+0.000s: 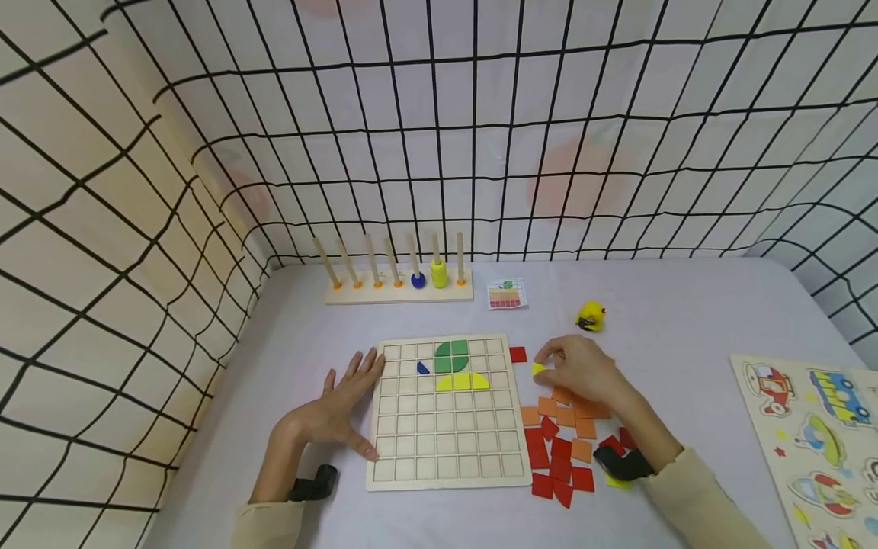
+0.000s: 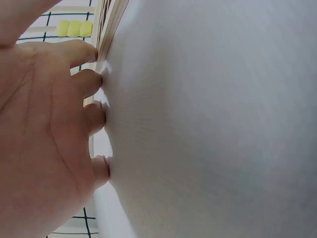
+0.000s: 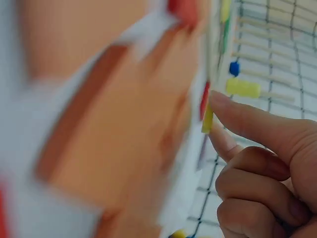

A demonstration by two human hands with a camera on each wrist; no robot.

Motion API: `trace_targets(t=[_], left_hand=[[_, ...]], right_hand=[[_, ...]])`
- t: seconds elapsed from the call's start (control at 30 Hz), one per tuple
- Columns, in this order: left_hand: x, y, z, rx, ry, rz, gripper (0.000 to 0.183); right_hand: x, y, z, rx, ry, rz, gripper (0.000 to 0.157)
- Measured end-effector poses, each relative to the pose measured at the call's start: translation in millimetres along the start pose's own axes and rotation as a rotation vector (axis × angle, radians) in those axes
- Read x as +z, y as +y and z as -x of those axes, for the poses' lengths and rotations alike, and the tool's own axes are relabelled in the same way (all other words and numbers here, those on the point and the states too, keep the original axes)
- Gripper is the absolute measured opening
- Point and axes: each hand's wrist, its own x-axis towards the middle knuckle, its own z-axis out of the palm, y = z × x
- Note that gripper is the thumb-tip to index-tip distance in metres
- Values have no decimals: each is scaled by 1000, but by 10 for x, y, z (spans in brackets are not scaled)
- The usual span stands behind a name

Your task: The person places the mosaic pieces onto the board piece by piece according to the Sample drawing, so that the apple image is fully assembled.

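A wooden grid board (image 1: 425,442) lies flat on the white table. On its upper rows are green tiles (image 1: 451,356), a row of yellow tiles (image 1: 463,381) and a small blue piece (image 1: 422,368). My left hand (image 1: 332,415) has its fingers spread, with fingertips and thumb at the board's left edge. Right of the board, my right hand (image 1: 583,370) pinches a small yellow tile (image 3: 207,121) between thumb and index finger, the other fingers curled in. A red tile (image 1: 517,354) lies between that hand and the board.
Orange tiles (image 1: 565,416) and red tiles (image 1: 560,468) lie scattered right of the board, partly under the right arm. Behind stand a peg rack (image 1: 398,295), a pattern card (image 1: 506,293) and a yellow duck (image 1: 591,316). A picture puzzle (image 1: 789,427) lies far right; black wire mesh surrounds the table.
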Motion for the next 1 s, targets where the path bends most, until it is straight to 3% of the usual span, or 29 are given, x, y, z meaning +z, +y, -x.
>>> trace_targets(t=[0.13, 0.33, 0.47, 0.7, 1.0], left_hand=[[3, -1, 8, 3, 1, 4, 150], [2, 22, 18, -3, 0, 5, 150], [-2, 19, 10, 3, 3, 0, 149], [4, 8, -8, 12, -9, -3, 148], [0, -10, -18, -5, 0, -11, 149]], right_hand=[[135, -275, -50, -98, -8, -47, 23], [571, -797, -154, -202, -70, -95, 21], [823, -1007, -210, -240, -69, -92, 19], [1024, -1145, -260, -226, -15, -38, 20], [1014, -1159, -257, -257, -2, -29, 16]])
